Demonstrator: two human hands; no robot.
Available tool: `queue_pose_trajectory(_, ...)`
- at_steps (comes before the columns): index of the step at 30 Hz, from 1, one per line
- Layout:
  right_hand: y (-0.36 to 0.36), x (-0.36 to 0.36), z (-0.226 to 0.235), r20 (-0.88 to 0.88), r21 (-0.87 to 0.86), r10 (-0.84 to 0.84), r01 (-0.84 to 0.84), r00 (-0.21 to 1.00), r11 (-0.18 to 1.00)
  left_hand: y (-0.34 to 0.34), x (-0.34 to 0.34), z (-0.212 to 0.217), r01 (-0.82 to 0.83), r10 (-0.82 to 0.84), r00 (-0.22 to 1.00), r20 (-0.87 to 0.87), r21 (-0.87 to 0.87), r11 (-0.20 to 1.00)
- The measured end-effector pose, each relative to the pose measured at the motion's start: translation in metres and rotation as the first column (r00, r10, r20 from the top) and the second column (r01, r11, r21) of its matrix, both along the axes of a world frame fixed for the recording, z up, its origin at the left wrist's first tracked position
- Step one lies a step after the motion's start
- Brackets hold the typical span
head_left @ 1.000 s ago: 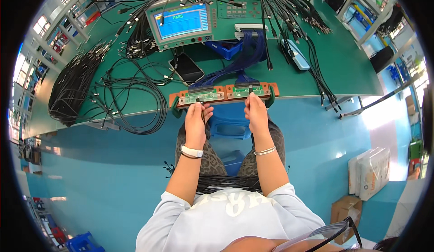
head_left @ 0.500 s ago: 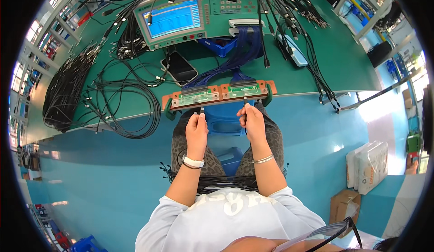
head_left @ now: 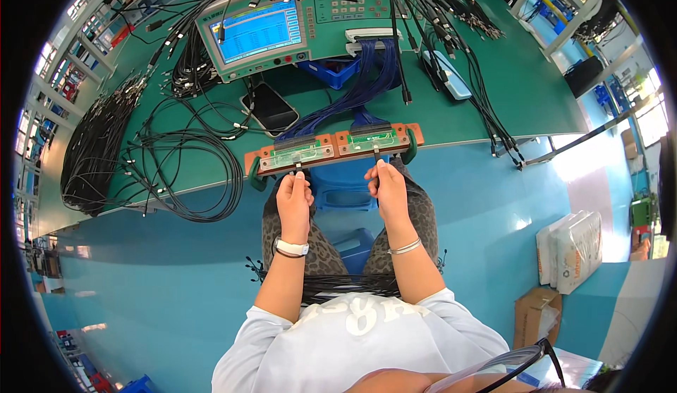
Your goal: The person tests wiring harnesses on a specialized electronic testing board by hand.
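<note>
My left hand [head_left: 294, 197] pinches a black cable connector [head_left: 299, 168], its tip at the front edge of the left green circuit board [head_left: 293, 155]. With closed fingers my right hand [head_left: 388, 185] grips another cable connector [head_left: 376, 155], which meets the front edge of the right green circuit board [head_left: 372, 139]. Both boards sit in brown fixture blocks [head_left: 334, 150] at the table's near edge, held by a green clamp [head_left: 256, 174] at each end. Dark blue ribbon cables [head_left: 358, 90] run from the boards back to the tester [head_left: 261, 32]. A bundle of black cables [head_left: 349, 289] lies across my lap.
Coiled black cables [head_left: 187, 174] and a thick cable bundle [head_left: 99, 146] lie on the left of the green table [head_left: 486, 100]. A phone [head_left: 273, 108], a blue tray [head_left: 330, 74] and a light blue case [head_left: 449, 76] lie farther back. Below stands a blue stool [head_left: 344, 188].
My left hand has moved forward, bringing its connector up to the left board's edge. The right hand's connector stays at the right board. The whole view has shifted slightly.
</note>
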State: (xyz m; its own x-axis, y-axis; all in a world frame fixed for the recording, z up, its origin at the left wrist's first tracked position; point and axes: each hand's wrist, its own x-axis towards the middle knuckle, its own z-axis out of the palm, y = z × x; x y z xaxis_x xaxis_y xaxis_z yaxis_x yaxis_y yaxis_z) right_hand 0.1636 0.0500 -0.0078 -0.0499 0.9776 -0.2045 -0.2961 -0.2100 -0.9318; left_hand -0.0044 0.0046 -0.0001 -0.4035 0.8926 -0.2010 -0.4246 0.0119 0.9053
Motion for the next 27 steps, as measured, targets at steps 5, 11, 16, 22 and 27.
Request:
queue_pose_trajectory(5,0.001,-0.005,0.002,0.031,0.004,-0.039,0.039,0.999,0.999,0.001,0.001,0.0,-0.004,0.004,1.0,0.006,0.009,1.0)
queue_pose_trajectory(11,0.005,-0.006,0.009,-0.078,-0.04,-0.071,0.068,0.994,0.997,0.003,0.007,-0.002,-0.055,0.055,0.998,0.012,0.02,0.998)
queue_pose_trajectory(16,0.011,0.014,0.019,0.413,-0.032,0.034,-0.023,0.91,0.999,0.01,0.007,0.002,-0.089,0.089,0.996,0.018,-0.002,0.996)
queue_pose_trajectory(22,-0.027,0.098,0.026,0.396,0.394,-0.512,0.362,0.762,0.845,-0.025,-0.052,0.006,0.021,-0.101,0.706,-0.701,-0.122,0.992)
queue_pose_trajectory(27,-0.114,0.318,0.005,0.556,0.343,-0.787,0.788,0.269,0.511,-0.141,-0.173,0.005,-0.383,-0.034,0.591,-0.806,-0.318,0.867)
